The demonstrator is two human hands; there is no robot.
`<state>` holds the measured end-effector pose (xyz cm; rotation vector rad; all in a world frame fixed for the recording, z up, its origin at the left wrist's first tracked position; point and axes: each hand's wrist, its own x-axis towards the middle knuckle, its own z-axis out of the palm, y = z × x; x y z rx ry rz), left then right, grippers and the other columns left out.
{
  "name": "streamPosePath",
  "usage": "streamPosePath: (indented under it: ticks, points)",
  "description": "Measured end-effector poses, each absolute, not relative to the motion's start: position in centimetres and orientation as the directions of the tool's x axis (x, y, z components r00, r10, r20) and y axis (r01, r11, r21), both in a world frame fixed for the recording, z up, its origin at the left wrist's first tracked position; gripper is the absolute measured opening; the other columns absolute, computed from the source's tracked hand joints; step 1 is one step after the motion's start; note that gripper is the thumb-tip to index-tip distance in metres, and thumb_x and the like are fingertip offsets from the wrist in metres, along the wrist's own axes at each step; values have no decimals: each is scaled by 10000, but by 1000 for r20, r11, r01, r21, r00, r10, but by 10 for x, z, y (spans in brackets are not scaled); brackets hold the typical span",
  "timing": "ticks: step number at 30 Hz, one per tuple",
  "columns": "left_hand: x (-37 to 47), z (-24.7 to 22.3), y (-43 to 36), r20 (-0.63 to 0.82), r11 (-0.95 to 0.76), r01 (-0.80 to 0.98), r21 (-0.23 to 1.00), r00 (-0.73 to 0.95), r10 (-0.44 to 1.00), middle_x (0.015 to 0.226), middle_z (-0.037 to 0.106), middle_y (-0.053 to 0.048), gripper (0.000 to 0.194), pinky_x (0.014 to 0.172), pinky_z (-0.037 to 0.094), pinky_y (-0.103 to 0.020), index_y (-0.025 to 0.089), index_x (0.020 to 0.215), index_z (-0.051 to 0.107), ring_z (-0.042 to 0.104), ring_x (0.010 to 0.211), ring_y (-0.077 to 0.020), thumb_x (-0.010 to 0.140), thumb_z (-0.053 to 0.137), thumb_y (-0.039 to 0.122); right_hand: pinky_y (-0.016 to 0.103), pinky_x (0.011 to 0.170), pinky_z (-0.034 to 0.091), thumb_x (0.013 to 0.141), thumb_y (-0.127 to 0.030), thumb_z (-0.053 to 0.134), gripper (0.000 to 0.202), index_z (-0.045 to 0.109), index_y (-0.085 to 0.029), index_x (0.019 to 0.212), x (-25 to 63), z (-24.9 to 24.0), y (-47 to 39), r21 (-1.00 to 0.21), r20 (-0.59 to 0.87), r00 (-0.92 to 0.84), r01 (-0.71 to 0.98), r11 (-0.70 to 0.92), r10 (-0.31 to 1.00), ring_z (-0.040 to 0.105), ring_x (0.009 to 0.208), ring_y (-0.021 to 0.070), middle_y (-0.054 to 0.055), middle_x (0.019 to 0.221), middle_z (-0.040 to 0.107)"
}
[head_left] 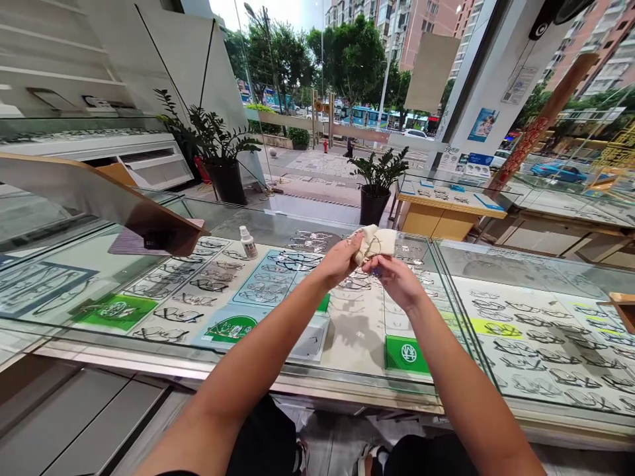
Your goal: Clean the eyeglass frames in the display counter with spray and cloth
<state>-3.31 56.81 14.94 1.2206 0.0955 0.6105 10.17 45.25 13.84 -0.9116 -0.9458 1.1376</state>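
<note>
My left hand [343,256] is closed on a cream cleaning cloth [385,240], which is bunched over its fingers and hangs out to the right. A pair of thin-rimmed eyeglasses [372,248] lies against the cloth between my two hands. From below, my right hand [398,279] pinches the eyeglasses' frame near its lower edge. Both hands are raised above the glass display counter, and the fingertips of my left hand are partly hidden by the cloth.
A small white spray bottle [248,242] stands on the glass counter [347,370] to the left. Rows of eyeglasses and green cards [407,354] lie beneath the glass. A brown slanted panel [149,211] juts in at left. Potted plants [374,192] stand beyond the counter.
</note>
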Motion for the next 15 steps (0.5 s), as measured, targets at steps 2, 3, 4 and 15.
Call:
streamPosePath:
  ticks: [2,3,4,15]
  points:
    - [-35,152,569,243,251,-414,875,824,511,684,665,-43,523,742,544,-290,142,902,726,642,705,-167,866,773,662,366,977,501,799,-481,847,271,773,-221,805,106,141,452,-920,126,151,-352,172,980,701,948,221,55,907,791]
    - [-36,154,569,243,266,-427,864,817,522,719,682,-47,507,767,552,-289,142,921,730,661,746,-171,852,800,639,358,980,504,792,-477,852,268,777,-220,807,107,142,452,-911,128,153,-373,177,980,703,949,214,51,916,796]
    - [-38,155,569,244,278,-432,858,818,521,761,700,-54,494,792,557,-287,142,938,734,677,794,-177,841,820,619,349,982,508,787,-473,856,264,779,-221,809,108,142,452,-899,132,158,-396,186,978,705,949,208,46,919,800]
    - [-48,158,577,178,400,-390,829,863,472,1069,789,-139,397,918,590,-288,108,1184,748,741,997,-201,943,781,421,326,818,556,827,-417,825,180,761,-249,830,122,175,420,-874,85,245,-446,190,966,704,888,193,27,992,810]
